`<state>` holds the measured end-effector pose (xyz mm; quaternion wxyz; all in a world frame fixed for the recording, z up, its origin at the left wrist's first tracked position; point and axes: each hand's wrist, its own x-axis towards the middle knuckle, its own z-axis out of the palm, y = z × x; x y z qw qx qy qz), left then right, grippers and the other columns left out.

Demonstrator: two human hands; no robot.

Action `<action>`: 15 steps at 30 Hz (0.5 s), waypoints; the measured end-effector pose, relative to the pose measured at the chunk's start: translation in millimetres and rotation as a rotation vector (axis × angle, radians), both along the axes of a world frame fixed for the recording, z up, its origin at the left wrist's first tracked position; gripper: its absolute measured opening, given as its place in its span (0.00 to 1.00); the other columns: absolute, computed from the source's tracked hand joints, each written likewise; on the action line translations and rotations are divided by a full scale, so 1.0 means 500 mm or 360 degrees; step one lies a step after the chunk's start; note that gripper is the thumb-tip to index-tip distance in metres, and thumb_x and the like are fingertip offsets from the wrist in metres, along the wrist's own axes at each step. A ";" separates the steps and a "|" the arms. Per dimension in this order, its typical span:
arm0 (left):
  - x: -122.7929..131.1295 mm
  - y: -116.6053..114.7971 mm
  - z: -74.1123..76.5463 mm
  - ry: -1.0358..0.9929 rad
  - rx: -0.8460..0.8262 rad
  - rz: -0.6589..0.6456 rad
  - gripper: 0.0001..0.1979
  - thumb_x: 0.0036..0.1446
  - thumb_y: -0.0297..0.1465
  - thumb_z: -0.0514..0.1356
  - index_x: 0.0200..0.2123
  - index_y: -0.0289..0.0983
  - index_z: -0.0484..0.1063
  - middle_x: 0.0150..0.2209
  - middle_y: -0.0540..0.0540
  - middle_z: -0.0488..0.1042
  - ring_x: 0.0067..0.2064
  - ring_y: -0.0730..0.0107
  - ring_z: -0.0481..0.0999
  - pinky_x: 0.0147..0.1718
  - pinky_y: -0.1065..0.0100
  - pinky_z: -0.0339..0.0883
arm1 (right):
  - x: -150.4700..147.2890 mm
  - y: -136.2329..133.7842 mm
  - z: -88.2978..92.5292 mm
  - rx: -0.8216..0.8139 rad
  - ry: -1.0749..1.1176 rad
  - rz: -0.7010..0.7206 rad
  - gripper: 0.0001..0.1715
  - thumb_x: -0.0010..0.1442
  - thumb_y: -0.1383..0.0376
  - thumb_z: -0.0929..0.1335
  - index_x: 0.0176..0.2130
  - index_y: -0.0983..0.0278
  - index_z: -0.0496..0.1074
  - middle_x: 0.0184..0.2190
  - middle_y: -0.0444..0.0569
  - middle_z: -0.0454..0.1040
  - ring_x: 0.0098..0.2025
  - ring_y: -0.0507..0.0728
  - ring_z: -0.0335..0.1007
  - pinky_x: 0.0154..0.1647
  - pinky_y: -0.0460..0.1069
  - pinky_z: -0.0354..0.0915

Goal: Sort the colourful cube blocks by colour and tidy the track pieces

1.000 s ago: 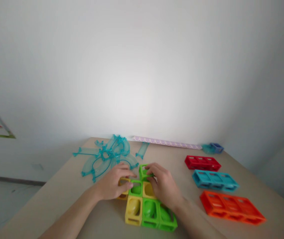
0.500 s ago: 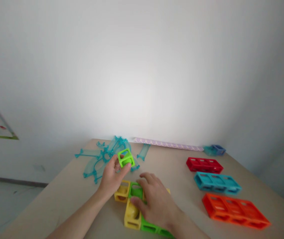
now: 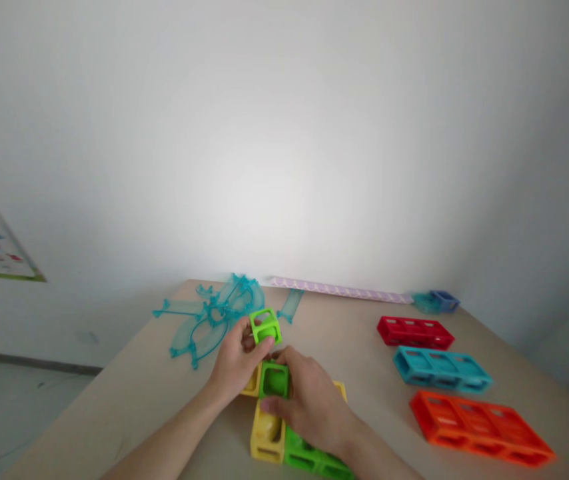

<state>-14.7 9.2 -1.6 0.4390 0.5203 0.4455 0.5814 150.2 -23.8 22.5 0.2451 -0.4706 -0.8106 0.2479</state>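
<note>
My left hand [image 3: 237, 360] is closed on a light-green open-framed cube [image 3: 265, 327], held tilted just above the table with the thumb on its near side. Below it lies a group of green and yellow blocks. My right hand [image 3: 314, 393] reaches over this group, thumb and fingers round a darker green cube [image 3: 274, 381] on its far side. A yellow block [image 3: 268, 433] stands nearest me, next to a green block [image 3: 309, 455] partly under my right palm. Another yellow block [image 3: 251, 383] is mostly covered by my left hand.
On the right lie a red block row [image 3: 414, 332], a turquoise row [image 3: 442, 368] and an orange row [image 3: 482, 427]. Translucent teal track pieces [image 3: 209, 327] are heaped at the back left. A purple patterned strip [image 3: 339, 289] runs along the wall, with a blue piece [image 3: 445, 300] at its right end.
My left hand has moved right and slightly down with the light-green cube, now over the block group. My right hand's fingers have closed in on the darker green cube. The view has shifted slightly.
</note>
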 end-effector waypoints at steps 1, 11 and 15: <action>0.000 0.001 -0.002 0.0005 -0.0006 0.0016 0.18 0.48 0.39 0.67 0.39 0.38 0.65 0.35 0.48 0.76 0.33 0.65 0.79 0.29 0.68 0.71 | 0.000 0.000 -0.001 -0.0009 0.0030 0.0008 0.22 0.48 0.62 0.75 0.41 0.59 0.65 0.37 0.45 0.74 0.41 0.60 0.70 0.39 0.51 0.60; -0.006 0.004 -0.006 0.0118 -0.0038 -0.0096 0.17 0.53 0.41 0.64 0.39 0.37 0.66 0.38 0.46 0.75 0.37 0.63 0.78 0.32 0.67 0.70 | 0.001 -0.007 0.008 0.0211 0.0498 0.0354 0.17 0.53 0.77 0.68 0.32 0.60 0.57 0.46 0.45 0.66 0.49 0.54 0.65 0.49 0.47 0.59; -0.002 0.000 -0.013 0.0184 -0.0049 -0.0166 0.16 0.54 0.42 0.62 0.38 0.38 0.64 0.38 0.46 0.75 0.27 0.69 0.76 0.20 0.72 0.64 | 0.005 -0.003 0.009 0.0311 0.0686 0.0229 0.16 0.53 0.77 0.66 0.31 0.60 0.56 0.43 0.45 0.67 0.46 0.54 0.65 0.47 0.47 0.60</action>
